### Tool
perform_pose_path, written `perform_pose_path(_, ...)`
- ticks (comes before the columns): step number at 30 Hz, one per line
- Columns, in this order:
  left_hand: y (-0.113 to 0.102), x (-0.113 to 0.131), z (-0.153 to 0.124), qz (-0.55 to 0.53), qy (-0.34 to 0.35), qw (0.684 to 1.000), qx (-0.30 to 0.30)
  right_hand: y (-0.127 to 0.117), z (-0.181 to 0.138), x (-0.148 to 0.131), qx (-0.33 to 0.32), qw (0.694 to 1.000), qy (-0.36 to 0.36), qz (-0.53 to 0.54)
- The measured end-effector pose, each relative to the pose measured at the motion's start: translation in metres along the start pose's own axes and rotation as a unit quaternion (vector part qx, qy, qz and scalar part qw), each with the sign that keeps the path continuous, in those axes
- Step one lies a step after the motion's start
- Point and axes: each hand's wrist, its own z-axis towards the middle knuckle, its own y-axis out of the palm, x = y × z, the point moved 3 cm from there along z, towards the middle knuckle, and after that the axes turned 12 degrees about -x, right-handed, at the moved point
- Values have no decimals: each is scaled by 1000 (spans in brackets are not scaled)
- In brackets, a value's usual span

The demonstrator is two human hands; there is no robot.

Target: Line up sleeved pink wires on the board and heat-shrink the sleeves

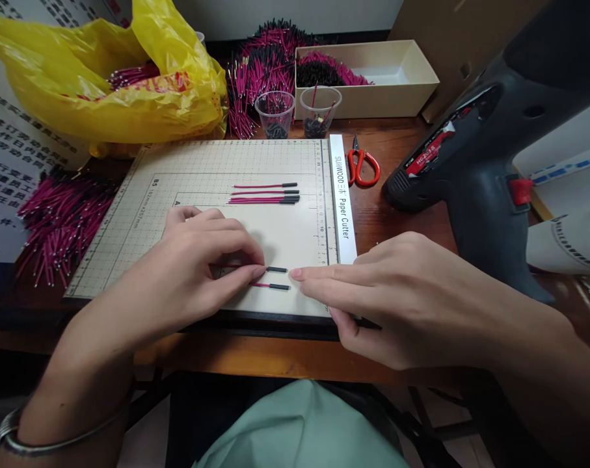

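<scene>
My left hand rests on the paper cutter board, thumb and index finger pinched on a thin magenta wire. The wire's black sleeve sticks out to the right of the fingertips. Just below lies a second wire with a black sleeve, its left part hidden by the thumb. My right hand reaches over the cutter's metal strip, fingers stretched out. Its index fingertip is close to the held wire's sleeve end. Farther up the board, several magenta wires with black sleeves lie side by side.
Red-handled scissors lie right of the board. A heat gun stands at the right. Behind are two plastic cups, a cardboard box, heaped wires and a yellow bag. More wires lie left.
</scene>
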Motion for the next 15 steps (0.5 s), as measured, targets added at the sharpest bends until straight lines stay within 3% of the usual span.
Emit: perform_pose_path(15,4,2,0,-17,18,1000,12,-2,3,-2,-10,1000,12,20)
